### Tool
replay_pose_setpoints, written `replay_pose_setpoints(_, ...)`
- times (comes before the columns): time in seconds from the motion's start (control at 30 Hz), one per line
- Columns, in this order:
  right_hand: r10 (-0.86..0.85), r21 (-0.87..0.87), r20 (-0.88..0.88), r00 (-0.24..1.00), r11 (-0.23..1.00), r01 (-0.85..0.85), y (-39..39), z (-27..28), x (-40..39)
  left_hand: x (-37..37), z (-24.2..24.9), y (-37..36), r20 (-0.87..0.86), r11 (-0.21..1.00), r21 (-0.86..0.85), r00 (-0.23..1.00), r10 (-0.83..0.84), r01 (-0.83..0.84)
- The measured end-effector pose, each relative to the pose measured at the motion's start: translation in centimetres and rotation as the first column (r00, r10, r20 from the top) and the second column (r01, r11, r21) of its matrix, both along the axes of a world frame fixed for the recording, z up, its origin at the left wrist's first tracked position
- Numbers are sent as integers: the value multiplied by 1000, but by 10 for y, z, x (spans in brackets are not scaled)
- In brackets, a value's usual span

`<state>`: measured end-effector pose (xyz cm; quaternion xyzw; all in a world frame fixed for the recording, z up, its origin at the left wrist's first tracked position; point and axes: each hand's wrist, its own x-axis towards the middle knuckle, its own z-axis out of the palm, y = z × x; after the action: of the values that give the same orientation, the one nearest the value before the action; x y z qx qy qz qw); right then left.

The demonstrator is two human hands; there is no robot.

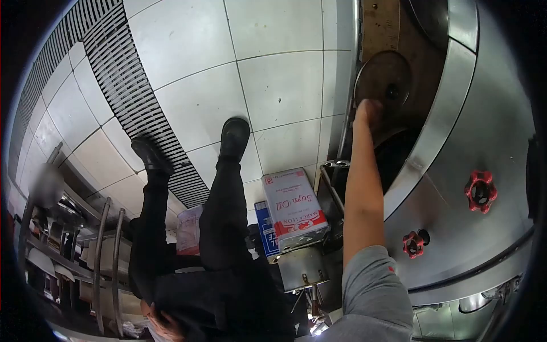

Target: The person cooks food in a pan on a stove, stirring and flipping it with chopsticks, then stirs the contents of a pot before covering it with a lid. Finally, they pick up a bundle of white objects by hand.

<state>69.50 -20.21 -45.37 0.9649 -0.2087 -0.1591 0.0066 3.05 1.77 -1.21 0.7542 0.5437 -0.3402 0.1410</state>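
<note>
Right hand [367,111] grip unreadable, fingertips at round lid [383,80] above soy oil tin [295,208]. I'd judge reaching; next: firm hold. Left hand unseen.

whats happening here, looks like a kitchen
The picture comes out upside down. One bare arm in a grey sleeve reaches out, its hand at a round dark pan on a stainless steel stove with red valve knobs. Which hand it is and whether its grip is closed cannot be told. Beside the stove stands a Soya Oil tin. Another person in black trousers and black shoes stands on the tiled floor by a floor drain grate.
</note>
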Motion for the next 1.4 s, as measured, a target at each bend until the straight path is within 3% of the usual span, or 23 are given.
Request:
replay_pose_setpoints(0.03, 0, 7, -6, 1000, 1000, 0, 8, 3, 1, 4, 0, 0, -37, 1000, 1, 999, -9, 9)
replay_pose_setpoints(0.07, 25, 43, 359, 933, 998, -43, 17, 4, 3, 6, 0, -1, -76, 1000, 6, 997, -18, 18)
replay_pose_setpoints(0.1, 29, 58, 674, 739, 994, -92, 19, 2, 4, 4, 0, -1, -86, 1000, 15, 996, -18, 19)
replay_pose_setpoints(0.3, -149, 291, 356, 923, 956, 42, 39, 6, 25, -11, -1, -6, -81, 997, 18, 993, 82, -80)
replay_pose_setpoints(0.4, -88, 377, 323, 942, 925, -43, 49, 23, -6, -1, -4, -3, -67, 985, 24, 983, 173, -171)
replay_pose_setpoints(0.43, -82, 382, 321, 944, 923, -50, 55, 31, -22, 7, -7, 1, 5, 995, 45, 996, 93, -93)
replay_pose_setpoints(0.5, 67, 254, 294, 953, 956, -146, 86, 57, -72, 14, -1, 8, 64, 996, 86, 998, 17, -22)
replay_pose_setpoints(0.57, 411, 126, 440, 799, 852, -508, 81, 51, -119, 12, 3, 10, 71, 984, 1, 982, 178, -178)
replay_pose_setpoints(0.63, 450, 317, 466, 761, 718, -619, 103, 77, -175, 8, 6, 15, 141, 988, 10, 979, 150, -153)
replay_pose_setpoints(0.77, 442, 588, 352, 825, 581, -563, 167, 184, -291, -2, 12, 36, 298, 991, -104, 948, 110, -82)
replay_pose_setpoints(0.8, 320, 769, 204, 925, 532, -354, 188, 231, -314, -8, 10, 41, 331, 994, -104, 940, 78, -45)
replay_pose_setpoints(0.83, 438, 669, 411, 800, 452, -590, 197, 267, -332, -12, 7, 45, 370, 994, -110, 928, 47, -7)
replay_pose_setpoints(0.97, 377, 901, 187, 907, 303, -311, 221, 447, -386, -35, 9, 78, 569, 983, -177, 820, 56, 56)
replay_pose_setpoints(1.03, 419, 886, 304, 856, 205, -415, 214, 521, -389, -35, 8, 99, 405, 956, -291, 910, 87, 38)
replay_pose_setpoints(1.07, 418, 898, 303, 857, 175, -403, 209, 557, -387, -40, 5, 112, 448, 962, -261, 893, 44, 83)
replay_pose_setpoints(1.13, 433, 897, 339, 835, 120, -426, 190, 616, -380, -49, -6, 141, 835, 857, -365, 535, 129, 364)
replay_pose_setpoints(1.17, 444, 882, 374, 814, 101, -460, 178, 642, -380, -46, -8, 156, 863, 848, -333, 496, 98, 412)
replay_pose_setpoints(1.23, 430, 849, 406, 806, 148, -507, 152, 701, -381, -47, -20, 179, 753, 846, -410, 650, 104, 340)
replay_pose_setpoints(1.27, 445, 797, 466, 765, 166, -581, 133, 725, -379, -58, -52, 198, 641, 850, -284, 747, -176, 444)
replay_pose_setpoints(1.3, 465, 739, 515, 720, 184, -648, 114, 747, -378, -49, -51, 209, 663, 841, -262, 721, -200, 474)
replay_pose_setpoints(1.33, 490, 715, 488, 722, 249, -653, 96, 771, -380, -40, -45, 217, 499, 856, -497, 853, 151, 139)
replay_pose_setpoints(1.37, 517, 690, 452, 727, 313, -652, 78, 794, -382, -32, -38, 222, 246, 725, -651, 841, 481, -225)
replay_pose_setpoints(1.4, 549, 623, 446, 707, 377, -685, 60, 814, -383, -21, -26, 228, 185, 712, -640, 842, 507, -289)
